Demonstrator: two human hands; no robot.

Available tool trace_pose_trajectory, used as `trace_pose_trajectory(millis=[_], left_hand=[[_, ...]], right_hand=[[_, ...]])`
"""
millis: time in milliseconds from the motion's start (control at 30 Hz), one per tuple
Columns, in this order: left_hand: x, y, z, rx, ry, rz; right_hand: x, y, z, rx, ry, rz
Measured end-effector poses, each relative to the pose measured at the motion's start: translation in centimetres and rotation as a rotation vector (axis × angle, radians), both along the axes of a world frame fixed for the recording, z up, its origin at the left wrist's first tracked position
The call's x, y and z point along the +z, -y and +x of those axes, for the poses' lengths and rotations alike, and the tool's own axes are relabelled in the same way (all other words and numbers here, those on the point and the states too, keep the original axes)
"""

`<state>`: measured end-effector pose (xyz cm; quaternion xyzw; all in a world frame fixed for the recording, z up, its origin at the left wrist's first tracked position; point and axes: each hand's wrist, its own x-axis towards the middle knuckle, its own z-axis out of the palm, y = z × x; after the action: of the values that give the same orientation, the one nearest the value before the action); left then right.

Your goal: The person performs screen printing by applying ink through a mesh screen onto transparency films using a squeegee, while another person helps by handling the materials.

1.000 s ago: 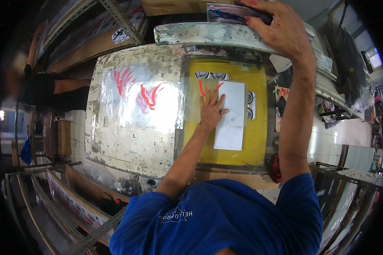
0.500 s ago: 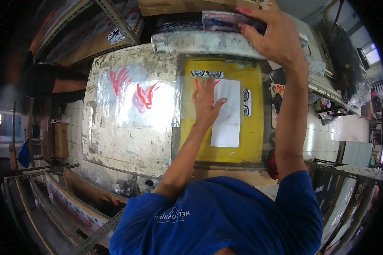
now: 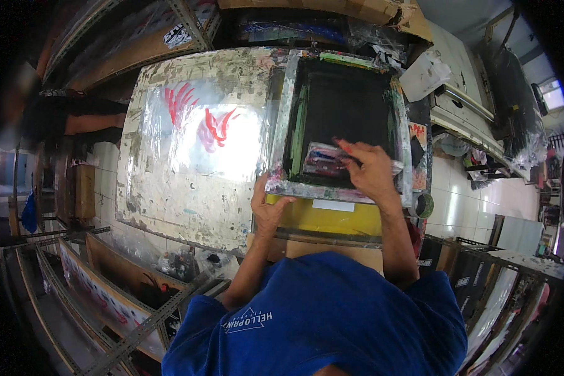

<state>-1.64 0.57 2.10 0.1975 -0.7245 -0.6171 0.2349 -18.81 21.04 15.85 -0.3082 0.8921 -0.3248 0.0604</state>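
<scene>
At the centre right of the frame, the screen (image 3: 403, 125) lies over the base (image 3: 319, 220), whose near edge juts out below it, and a paper sheet (image 3: 333, 205) pokes out there too, on the base. My right hand (image 3: 373, 172) holds the squeegee (image 3: 323, 160) on the lower part of the screen; my left hand (image 3: 269, 210) is at its lower-left corner. To the left, plastic sheets (image 3: 213, 164) lie on the tabletop (image 3: 163, 203). A roll (image 3: 424, 205) sits right of the base, beyond my right forearm. Behind the table, cardboard (image 3: 332, 7) spans the top; racks (image 3: 122, 276) fill the lower left.
</scene>
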Motion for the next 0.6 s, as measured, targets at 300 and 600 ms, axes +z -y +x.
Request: trace_pose_trajectory(millis=[300,600], left_hand=[[-1.8,0.1,1.2,0.111,0.203,-0.67],[-2.1,0.2,1.8,0.085,0.226,-0.65]], right_hand=[[-9.1,1.1,1.5,0.051,-0.146,0.322],[-11.2,4.3,-13.4,-0.034,-0.429,0.152]])
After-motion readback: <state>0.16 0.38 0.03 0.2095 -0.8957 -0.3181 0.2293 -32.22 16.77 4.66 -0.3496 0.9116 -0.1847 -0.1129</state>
